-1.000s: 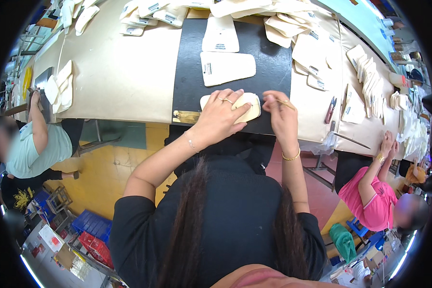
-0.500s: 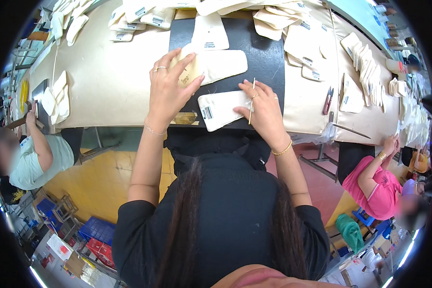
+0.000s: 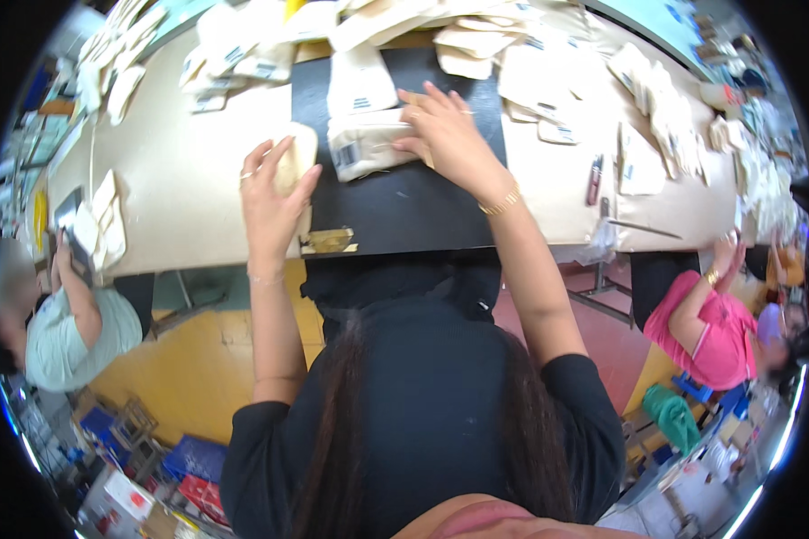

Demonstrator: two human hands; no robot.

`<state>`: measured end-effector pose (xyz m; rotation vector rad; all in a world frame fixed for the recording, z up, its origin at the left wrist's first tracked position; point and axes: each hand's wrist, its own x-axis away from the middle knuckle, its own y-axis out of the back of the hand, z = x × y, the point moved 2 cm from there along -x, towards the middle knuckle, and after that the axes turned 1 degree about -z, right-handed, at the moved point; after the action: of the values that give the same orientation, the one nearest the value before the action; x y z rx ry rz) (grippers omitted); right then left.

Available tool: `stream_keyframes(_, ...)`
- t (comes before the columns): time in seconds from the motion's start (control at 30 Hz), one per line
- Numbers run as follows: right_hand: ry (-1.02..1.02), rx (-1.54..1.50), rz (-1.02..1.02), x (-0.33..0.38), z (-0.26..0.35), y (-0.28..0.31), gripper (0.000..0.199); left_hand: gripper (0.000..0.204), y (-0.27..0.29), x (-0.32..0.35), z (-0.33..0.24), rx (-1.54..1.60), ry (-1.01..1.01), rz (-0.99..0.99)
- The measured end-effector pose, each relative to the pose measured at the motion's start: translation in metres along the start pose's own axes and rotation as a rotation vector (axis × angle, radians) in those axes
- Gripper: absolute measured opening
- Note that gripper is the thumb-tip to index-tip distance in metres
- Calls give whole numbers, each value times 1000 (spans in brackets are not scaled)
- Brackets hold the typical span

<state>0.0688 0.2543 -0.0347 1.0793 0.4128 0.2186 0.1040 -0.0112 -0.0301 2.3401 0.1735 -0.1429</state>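
Left hand (image 3: 274,193) w/ closed grip on a tan piece (image 3: 294,162) at frame centre-left; right hand (image 3: 445,135), fingers spread, presses a cream piece (image 3: 364,148) flat on the black mat (image 3: 404,202) upper centre; best keep it pinned & edges aligned on the bench (image 3: 189,193).

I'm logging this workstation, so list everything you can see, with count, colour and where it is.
Worktable: one, beige top, across the upper picture.
Black mat: one, black, on the table in front of the person.
Cut pieces: many, cream, heaped along the far edge and at the right end.
Cream piece with a label: one, on the mat, under the right hand.
Folded cream piece: one, at the mat's left edge, in the left hand.
Co-workers: two, one in a pale green top at left, one in pink at right.
Crates: a few, blue and red, floor lower left.
Left hand: grips the folded piece.
Right hand: pressed flat on the labelled piece.
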Motion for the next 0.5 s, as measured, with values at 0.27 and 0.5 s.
stream_keyframes(0.27,-110,-386,70,33,-12,15,40,51,3,-1,10,-64,-8,35)
stream_keyframes(0.5,-777,111,-629,129,-128,111,57,52,-13,-13,-8,11,-96,76)
